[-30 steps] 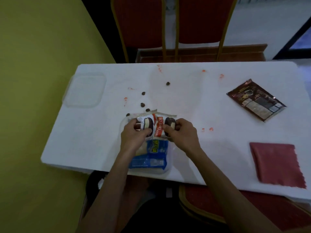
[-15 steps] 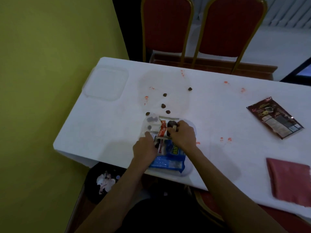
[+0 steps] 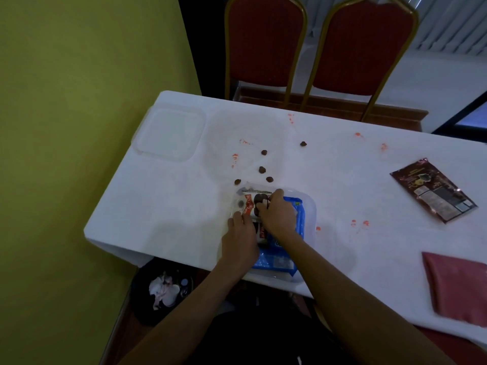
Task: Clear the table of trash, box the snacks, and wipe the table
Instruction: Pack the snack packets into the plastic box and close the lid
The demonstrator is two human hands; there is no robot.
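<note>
A clear plastic box (image 3: 311,214) sits at the near edge of the white table (image 3: 184,206). Inside lies a blue snack packet (image 3: 274,262), with white-and-red chocolate snack packets (image 3: 249,204) on top. My right hand (image 3: 278,216) presses down on these packets, fingers curled over them. My left hand (image 3: 238,238) rests at the box's left side, fingertips on a packet's edge. Several brown crumbs (image 3: 262,169) and red smears (image 3: 234,158) lie beyond the box. A dark brown snack pouch (image 3: 433,191) lies at the right.
The box's clear lid (image 3: 171,133) lies at the far left corner. A red cloth (image 3: 458,285) sits near the right front edge. Below the table's left end stands a black bin (image 3: 163,291) holding crumpled paper. Two red chairs (image 3: 316,43) stand behind the table; a yellow wall is left.
The two packets that my hands held upright above the box have been pushed down into it. My view has shifted left and back, revealing the bin.
</note>
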